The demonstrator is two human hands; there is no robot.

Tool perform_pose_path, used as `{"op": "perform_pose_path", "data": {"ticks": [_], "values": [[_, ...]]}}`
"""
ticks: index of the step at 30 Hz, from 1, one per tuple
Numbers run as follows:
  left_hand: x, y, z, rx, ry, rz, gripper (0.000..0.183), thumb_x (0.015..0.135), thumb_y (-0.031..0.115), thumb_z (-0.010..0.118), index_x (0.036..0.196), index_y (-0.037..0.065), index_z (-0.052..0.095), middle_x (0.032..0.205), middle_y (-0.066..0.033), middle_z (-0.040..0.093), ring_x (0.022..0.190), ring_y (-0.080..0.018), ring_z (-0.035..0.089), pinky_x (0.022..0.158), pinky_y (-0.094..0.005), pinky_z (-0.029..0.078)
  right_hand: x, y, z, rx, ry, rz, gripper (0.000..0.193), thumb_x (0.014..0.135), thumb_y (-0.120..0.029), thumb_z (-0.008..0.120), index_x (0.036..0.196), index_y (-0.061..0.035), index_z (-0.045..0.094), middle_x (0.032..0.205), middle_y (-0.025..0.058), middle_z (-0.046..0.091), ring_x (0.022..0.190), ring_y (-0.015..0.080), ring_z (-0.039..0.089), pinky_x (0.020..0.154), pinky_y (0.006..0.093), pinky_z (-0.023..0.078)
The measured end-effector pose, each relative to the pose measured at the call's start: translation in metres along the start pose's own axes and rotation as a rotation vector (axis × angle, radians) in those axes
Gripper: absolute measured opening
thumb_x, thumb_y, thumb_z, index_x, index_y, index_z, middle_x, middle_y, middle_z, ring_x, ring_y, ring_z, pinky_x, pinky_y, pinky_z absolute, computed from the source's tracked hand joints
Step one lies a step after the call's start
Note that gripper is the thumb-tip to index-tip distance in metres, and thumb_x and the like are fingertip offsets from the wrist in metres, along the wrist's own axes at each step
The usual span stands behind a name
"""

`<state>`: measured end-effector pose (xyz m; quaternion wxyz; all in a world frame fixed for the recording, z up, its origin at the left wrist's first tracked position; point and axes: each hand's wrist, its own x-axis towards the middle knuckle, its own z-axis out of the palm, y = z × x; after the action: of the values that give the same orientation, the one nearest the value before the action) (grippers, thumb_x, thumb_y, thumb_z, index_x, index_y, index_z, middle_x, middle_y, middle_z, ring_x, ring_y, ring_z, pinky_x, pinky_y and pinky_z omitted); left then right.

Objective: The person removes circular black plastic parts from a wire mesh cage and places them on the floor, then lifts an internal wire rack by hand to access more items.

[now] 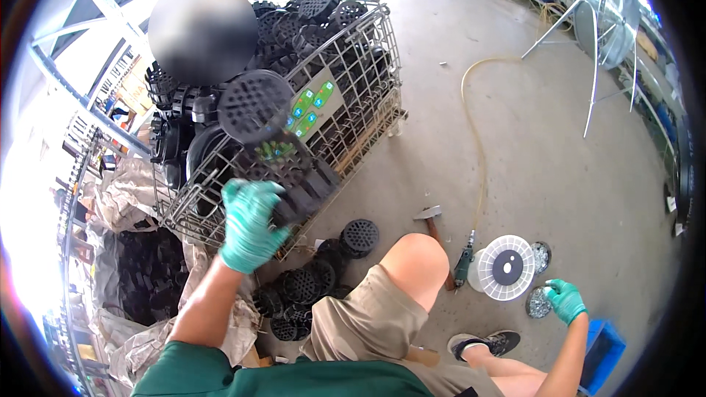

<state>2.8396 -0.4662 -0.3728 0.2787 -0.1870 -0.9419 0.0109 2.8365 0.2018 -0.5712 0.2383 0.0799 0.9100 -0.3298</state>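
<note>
My left hand (250,228), in a green glove and smeared by motion, is at the near edge of a wire cage (368,114). Its fingers and thumb close round the lower end of a black plastic part (309,187). A round perforated disc (255,106) above it looks like part of the same piece, also blurred. On the right, my gloved right hand (566,301) hangs over a round dish of small metal fasteners (539,303). Those fingers are drawn together; whatever is between them is hidden. A second such dish (541,256) sits beside a white ribbed disc with a black centre (507,267).
Black round parts (320,6) heap up in the cage; more (303,285) lie on the floor by my knee. A hammer (432,231) and an air tool (463,265) with a yellowish hose (471,103) lie ahead. A blue bin (604,356) is at right, a large fan (607,15) beyond.
</note>
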Motion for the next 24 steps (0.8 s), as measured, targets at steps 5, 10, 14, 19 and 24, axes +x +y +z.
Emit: {"op": "perform_pose_path", "data": {"ticks": [5,10,14,19,24], "values": [[-0.056,0.038,0.063,-0.297,-0.128,-0.139,0.059,0.067,0.021,0.088,0.117,0.007,0.061,0.110,-0.0110,0.065,0.101,-0.0351,0.063,0.099,-0.0484,0.040,-0.004,-0.002,0.004,0.008,-0.007,-0.022,0.034,0.095,-0.020,0.068,0.123,-0.0005,0.070,0.107,0.0158,0.076,0.096,0.0226,0.072,0.089,0.0354,0.055],[-0.100,0.075,0.147,-0.422,-0.429,-0.361,0.058,0.075,0.022,0.087,0.122,0.004,0.056,0.111,-0.0157,0.064,0.109,-0.0401,0.057,0.100,-0.0476,0.041,-0.006,0.015,0.014,0.043,0.011,-0.008,0.033,0.096,-0.020,0.068,0.123,-0.0006,0.070,0.096,0.0105,0.075,0.078,0.0154,0.066,0.075,0.0328,0.056],[-0.131,0.088,0.233,-0.418,-0.710,-0.477,0.051,0.083,0.034,0.079,0.124,0.008,0.062,0.115,-0.0127,0.066,0.113,-0.0323,0.062,0.103,-0.0485,0.038,-0.015,0.046,0.021,-0.026,-0.040,-0.010,0.033,0.097,-0.021,0.067,0.125,-0.0012,0.069,0.089,0.0080,0.072,0.072,0.0132,0.065,0.066,0.0321,0.055],[-0.166,0.097,0.263,-0.230,-1.014,0.011,0.037,0.083,0.029,0.078,0.114,0.015,0.064,0.112,-0.0093,0.065,0.115,-0.0286,0.062,0.107,-0.0493,0.036,-0.032,0.053,0.009,0.100,-0.075,0.166,0.036,0.098,-0.023,0.068,0.127,-0.0023,0.068,0.094,0.0078,0.073,0.078,0.0138,0.065,0.072,0.0313,0.054],[-0.187,0.056,0.264,-0.130,-0.982,0.374,0.032,0.083,0.029,0.074,0.113,0.017,0.069,0.119,-0.0054,0.064,0.136,-0.0257,0.050,0.116,-0.0626,0.028,-0.021,0.040,0.010,0.168,0.007,0.128,0.036,0.097,-0.024,0.069,0.126,-0.0017,0.068,0.092,0.0083,0.072,0.078,0.0136,0.062,0.075,0.0313,0.052]]}}
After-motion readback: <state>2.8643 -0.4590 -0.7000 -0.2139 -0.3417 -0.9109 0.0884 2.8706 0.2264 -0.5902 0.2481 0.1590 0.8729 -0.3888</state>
